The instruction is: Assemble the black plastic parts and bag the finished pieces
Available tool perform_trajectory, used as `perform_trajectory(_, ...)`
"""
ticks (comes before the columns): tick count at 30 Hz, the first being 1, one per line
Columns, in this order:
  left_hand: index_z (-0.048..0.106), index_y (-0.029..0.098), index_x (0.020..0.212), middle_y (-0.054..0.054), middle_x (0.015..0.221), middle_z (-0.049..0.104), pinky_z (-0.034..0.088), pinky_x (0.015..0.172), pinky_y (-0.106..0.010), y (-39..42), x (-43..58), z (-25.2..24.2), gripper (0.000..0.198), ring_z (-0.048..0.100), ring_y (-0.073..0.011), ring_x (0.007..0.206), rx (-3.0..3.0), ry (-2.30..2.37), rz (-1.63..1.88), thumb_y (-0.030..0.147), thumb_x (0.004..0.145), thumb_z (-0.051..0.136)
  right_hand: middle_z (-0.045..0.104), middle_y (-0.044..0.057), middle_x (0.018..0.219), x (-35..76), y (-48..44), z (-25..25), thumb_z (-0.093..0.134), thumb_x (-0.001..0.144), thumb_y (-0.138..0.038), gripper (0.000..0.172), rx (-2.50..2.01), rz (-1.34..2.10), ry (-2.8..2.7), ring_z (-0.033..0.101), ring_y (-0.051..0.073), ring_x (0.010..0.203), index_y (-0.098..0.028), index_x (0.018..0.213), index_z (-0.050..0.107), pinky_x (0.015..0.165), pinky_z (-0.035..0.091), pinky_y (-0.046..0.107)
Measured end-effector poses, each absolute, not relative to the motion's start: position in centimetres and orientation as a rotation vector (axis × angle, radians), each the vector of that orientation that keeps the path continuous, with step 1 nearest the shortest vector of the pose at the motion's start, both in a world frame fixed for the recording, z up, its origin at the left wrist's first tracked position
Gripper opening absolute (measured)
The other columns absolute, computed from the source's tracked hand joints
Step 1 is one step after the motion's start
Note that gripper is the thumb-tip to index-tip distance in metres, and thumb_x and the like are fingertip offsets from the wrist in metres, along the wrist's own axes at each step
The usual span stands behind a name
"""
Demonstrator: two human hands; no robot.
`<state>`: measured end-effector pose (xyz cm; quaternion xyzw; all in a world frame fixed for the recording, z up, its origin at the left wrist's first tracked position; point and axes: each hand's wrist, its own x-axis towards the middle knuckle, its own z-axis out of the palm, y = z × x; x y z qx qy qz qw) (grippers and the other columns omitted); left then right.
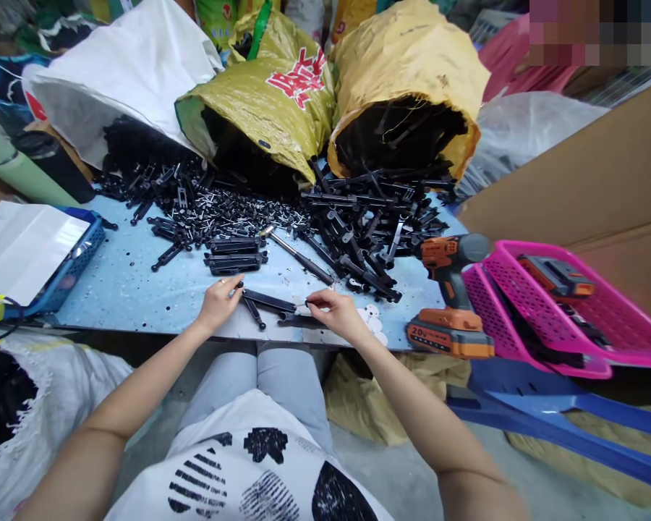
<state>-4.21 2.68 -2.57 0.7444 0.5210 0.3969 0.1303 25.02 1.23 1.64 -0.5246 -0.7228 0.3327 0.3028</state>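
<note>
- The left hand (220, 298) is nearly closed, its thumb and forefinger pinched at the near end of a black bar (271, 300); a small dark knob shows at the fingertips.
- The right hand (333, 311) is also drawn in to a pinch, fingertips on a small dark piece (307, 303) at the bar's other end; whether that piece is joined to the bar is too small to tell.
- The black bar lies between the two hands, low over the table edge, slanting slightly down towards the right hand. It is long, slim, straight-sided and dark, with a dull sheen along its length.
- Just right of the left hand and below the bar, a short black link (254, 314) with a rounded end lies slantwise.
- Just left of the right hand, a second black bar (296, 319) lies partly under the fingers.
- Right beside the right hand are flat white discs (373, 318).
- Beyond the left hand, similar bars sit in a neat stack (236, 255).
- Beyond and between both hands lies a hammer (302, 259), its handle end towards the right hand.
- Farther out spread small metal fasteners (239, 210) and, beyond the right hand, a jumbled heap of bars (369, 224).
- Well right of the right hand stands an orange-and-black drill (453, 300), beside pink baskets (623, 318).
</note>
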Motion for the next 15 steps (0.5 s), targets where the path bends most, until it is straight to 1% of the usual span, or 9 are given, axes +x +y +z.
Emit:
perform_trajectory(3, 0.062, 0.016, 0.112, -0.010, 0.096, 0.068, 0.051, 0.081, -0.032, 2.8, -3.9, -3.2, 0.028, 0.064, -0.0193, 0.088, 2.264, 1.517, 1.097, 0.022, 0.088, 0.048, 0.069, 0.003, 0.081, 24.7, 1.1, 2.0, 0.054, 0.079, -0.022, 0.014, -1.383, 0.843, -2.051, 0.064, 0.013, 0.069, -0.018, 0.083, 0.066, 0.067, 0.051, 0.024)
perform_trajectory(5, 0.060, 0.016, 0.115, -0.010, 0.097, 0.068, 0.051, 0.083, -0.032, 2.7, -3.5, -3.3, 0.030, 0.064, -0.0186, 0.090, 2.278, 1.499, 1.060, 0.021, 0.090, 0.045, 0.068, 0.004, 0.084, 24.3, 1.3, 2.6, 0.052, 0.080, -0.017, 0.015, -1.389, 0.795, -2.163, 0.064, 0.013, 0.073, -0.018, 0.084, 0.066, 0.070, 0.050, 0.024)
perform_trajectory(7, 0.059, 0.018, 0.115, -0.009, 0.098, 0.068, 0.051, 0.082, -0.031, 2.6, -3.2, -3.4, 0.030, 0.064, -0.0172, 0.088, 2.217, 1.554, 1.053, 0.021, 0.090, 0.044, 0.068, 0.005, 0.086, 23.7, 1.3, 3.3, 0.050, 0.081, -0.013, 0.016, -1.390, 0.708, -2.296, 0.063, 0.014, 0.077, -0.017, 0.085, 0.065, 0.073, 0.048, 0.025)
perform_trajectory(10, 0.058, 0.019, 0.116, -0.008, 0.098, 0.068, 0.051, 0.081, -0.031, 2.4, -3.1, -3.6, 0.030, 0.064, -0.0167, 0.083, 2.164, 1.638, 1.031, 0.025, 0.090, 0.046, 0.065, 0.007, 0.084, 22.7, 1.5, 4.3, 0.049, 0.081, -0.008, 0.016, -1.368, 0.561, -2.556, 0.060, 0.016, 0.081, -0.016, 0.083, 0.063, 0.074, 0.045, 0.025)
perform_trajectory(13, 0.057, 0.017, 0.119, -0.009, 0.095, 0.069, 0.050, 0.084, -0.033, 2.5, -3.4, -3.7, 0.032, 0.064, -0.0186, 0.086, 2.250, 1.614, 0.971, 0.025, 0.091, 0.045, 0.062, 0.008, 0.082, 21.7, 1.7, 4.8, 0.049, 0.081, -0.003, 0.017, -1.336, 0.457, -2.799, 0.058, 0.017, 0.083, -0.015, 0.081, 0.061, 0.073, 0.042, 0.025)
perform_trajectory(15, 0.058, 0.017, 0.118, -0.010, 0.096, 0.069, 0.050, 0.083, -0.033, 2.6, -3.5, -3.8, 0.032, 0.064, -0.0192, 0.087, 2.235, 1.649, 1.014, 0.027, 0.090, 0.046, 0.062, 0.009, 0.083, 21.4, 1.9, 4.7, 0.048, 0.081, -0.003, 0.016, -1.327, 0.412, -2.866, 0.058, 0.018, 0.084, -0.015, 0.083, 0.060, 0.073, 0.041, 0.025)
